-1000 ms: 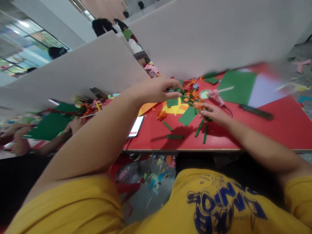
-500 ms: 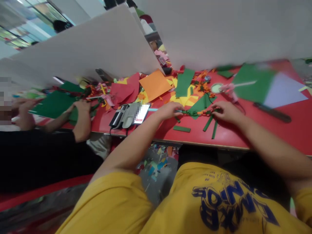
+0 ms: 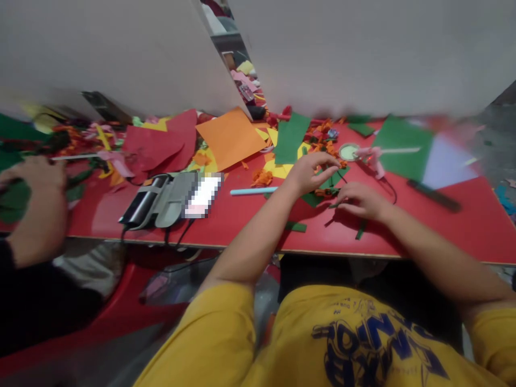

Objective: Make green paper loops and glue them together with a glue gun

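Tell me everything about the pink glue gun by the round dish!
The pink, plastic-looking glue gun lies on the red tabletop, its nozzle toward the round pale-green dish; whether they touch is unclear. A small red light shows on it. A thin whitish stick pokes from its back, over a green paper sheet. A black cord trails from its handle. Nobody is touching it.

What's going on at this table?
Someone in a yellow shirt is working at the red table. Their left hand is above orange and green paper pieces; whether it grips anything is unclear. Their right hand, close by, touches or nearly touches what looks like a narrow green strip. A pink glue gun lies beyond, and a co-worker's hand is at green paper.
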Demonstrator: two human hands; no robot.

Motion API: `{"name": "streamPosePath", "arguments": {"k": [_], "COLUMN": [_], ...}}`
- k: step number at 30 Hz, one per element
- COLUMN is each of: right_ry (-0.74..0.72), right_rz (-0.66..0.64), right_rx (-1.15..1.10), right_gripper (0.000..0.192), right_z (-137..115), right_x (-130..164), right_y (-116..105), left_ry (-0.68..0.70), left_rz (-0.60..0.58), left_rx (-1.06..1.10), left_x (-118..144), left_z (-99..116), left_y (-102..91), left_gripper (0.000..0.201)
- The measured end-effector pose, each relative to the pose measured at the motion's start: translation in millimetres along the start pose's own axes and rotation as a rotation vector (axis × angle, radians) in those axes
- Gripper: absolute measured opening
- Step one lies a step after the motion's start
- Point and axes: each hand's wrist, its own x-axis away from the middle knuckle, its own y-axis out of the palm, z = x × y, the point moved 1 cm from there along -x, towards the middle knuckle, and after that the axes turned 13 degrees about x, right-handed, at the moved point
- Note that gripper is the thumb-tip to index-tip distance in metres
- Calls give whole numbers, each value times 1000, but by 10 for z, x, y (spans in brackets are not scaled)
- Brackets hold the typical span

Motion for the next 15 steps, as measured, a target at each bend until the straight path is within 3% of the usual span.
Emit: {"name": "streamPosePath", "arguments": {"k": [3, 5, 7, 9, 15], "right_ry": [269, 419, 520, 573, 739], "right_rz": [273, 359, 377, 353, 239], "right_rx": [-116, -195, -296, -352, -478], "right_gripper": [18, 22, 28, 31, 38], "right_z": [79, 92, 79, 49, -39], "right_x": [41, 34, -2, -44, -54], "right_y": [-79, -108, -108, -94, -120], "left_ry": [-38, -146, -293, -355, -432], "left_rz": [67, 178, 255, 338, 487], "left_rx": [288, 412, 471, 523, 622], "left_x": [-68, -5, 80, 137, 124], "left_z": [-68, -85, -98, -107, -136], "left_y": [260, 463, 638, 732, 663], "left_gripper": [45, 49, 43, 40, 42]}}
